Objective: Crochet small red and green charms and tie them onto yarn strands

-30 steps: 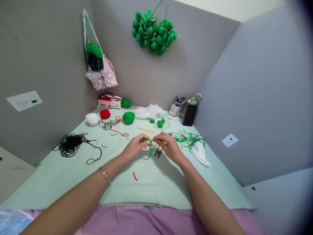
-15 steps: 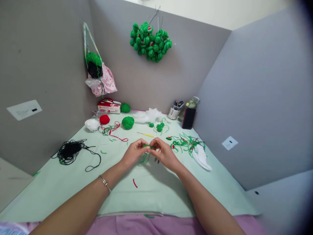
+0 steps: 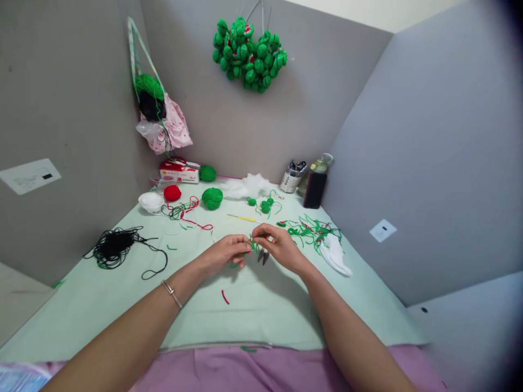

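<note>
Over the middle of the table, my left hand [image 3: 229, 251] pinches green yarn [image 3: 254, 246] between thumb and fingers. My right hand [image 3: 278, 245], a little further right, has its fingertips closed on the same yarn. Some green strand also shows under my left fingers; whether a small crocheted piece is among it I cannot tell. Below my right hand the dark blades of scissors [image 3: 263, 257] point toward me, their handles hidden. A yellow-handled crochet hook [image 3: 244, 218] lies just beyond both hands. Nearer to me is a short red yarn scrap [image 3: 225, 296].
At left lies a tangle of black yarn [image 3: 116, 246]. Green [image 3: 212, 198], red [image 3: 172, 193] and white [image 3: 151, 202] yarn balls stand at back left, white stuffing [image 3: 250, 187] at the back. Green scraps [image 3: 310, 230], a phone [image 3: 315, 190] and a pen cup [image 3: 290, 181] are at right.
My hands have drawn slightly apart, the left one lower and turned so its fingers show beneath. More green yarn shows between them, and the scissor blades are more visible. The view has tilted down slightly.
</note>
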{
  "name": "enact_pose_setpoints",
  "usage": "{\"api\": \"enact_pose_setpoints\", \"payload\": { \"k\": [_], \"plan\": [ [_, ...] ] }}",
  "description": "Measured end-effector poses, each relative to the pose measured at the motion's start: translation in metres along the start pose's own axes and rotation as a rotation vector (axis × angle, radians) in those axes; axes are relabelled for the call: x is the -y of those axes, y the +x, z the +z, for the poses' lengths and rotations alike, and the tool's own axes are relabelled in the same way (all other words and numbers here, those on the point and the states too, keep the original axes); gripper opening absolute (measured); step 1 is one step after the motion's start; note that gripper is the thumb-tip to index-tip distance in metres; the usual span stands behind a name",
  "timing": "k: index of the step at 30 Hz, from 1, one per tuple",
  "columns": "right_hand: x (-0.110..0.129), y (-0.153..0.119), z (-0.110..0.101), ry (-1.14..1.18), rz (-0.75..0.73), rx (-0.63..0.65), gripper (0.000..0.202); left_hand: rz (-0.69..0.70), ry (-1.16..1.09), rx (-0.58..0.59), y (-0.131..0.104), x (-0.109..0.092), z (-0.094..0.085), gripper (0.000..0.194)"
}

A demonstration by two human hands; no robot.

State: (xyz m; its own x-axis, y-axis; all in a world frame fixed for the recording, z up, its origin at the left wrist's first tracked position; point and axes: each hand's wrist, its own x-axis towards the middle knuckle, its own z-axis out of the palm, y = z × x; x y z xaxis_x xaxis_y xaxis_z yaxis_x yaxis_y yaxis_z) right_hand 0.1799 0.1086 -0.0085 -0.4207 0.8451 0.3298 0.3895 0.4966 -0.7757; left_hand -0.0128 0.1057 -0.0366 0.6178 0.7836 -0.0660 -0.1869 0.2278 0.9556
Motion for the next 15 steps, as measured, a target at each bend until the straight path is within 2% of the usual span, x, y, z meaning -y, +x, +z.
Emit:
{"api": "enact_pose_setpoints", "payload": {
  "k": [5,8,11,15],
  "plan": [
    [0.0,0.003,0.002,0.342,0.205,0.073,0.018,0.025,-0.065,0.015,-0.003,-0.004,-0.002,0.023],
    [-0.007,0.005,0.004,0.417,0.271,0.11,0.021,0.07,-0.097,-0.024,-0.003,-0.004,-0.001,0.026],
    [-0.014,0.006,0.004,0.307,0.252,0.082,0.017,0.07,-0.109,-0.038,-0.001,-0.005,-0.001,0.03],
    [-0.01,0.003,0.001,-0.07,0.067,-0.198,0.019,0.061,-0.086,-0.078,0.001,-0.004,-0.002,0.027]
  ]
}}
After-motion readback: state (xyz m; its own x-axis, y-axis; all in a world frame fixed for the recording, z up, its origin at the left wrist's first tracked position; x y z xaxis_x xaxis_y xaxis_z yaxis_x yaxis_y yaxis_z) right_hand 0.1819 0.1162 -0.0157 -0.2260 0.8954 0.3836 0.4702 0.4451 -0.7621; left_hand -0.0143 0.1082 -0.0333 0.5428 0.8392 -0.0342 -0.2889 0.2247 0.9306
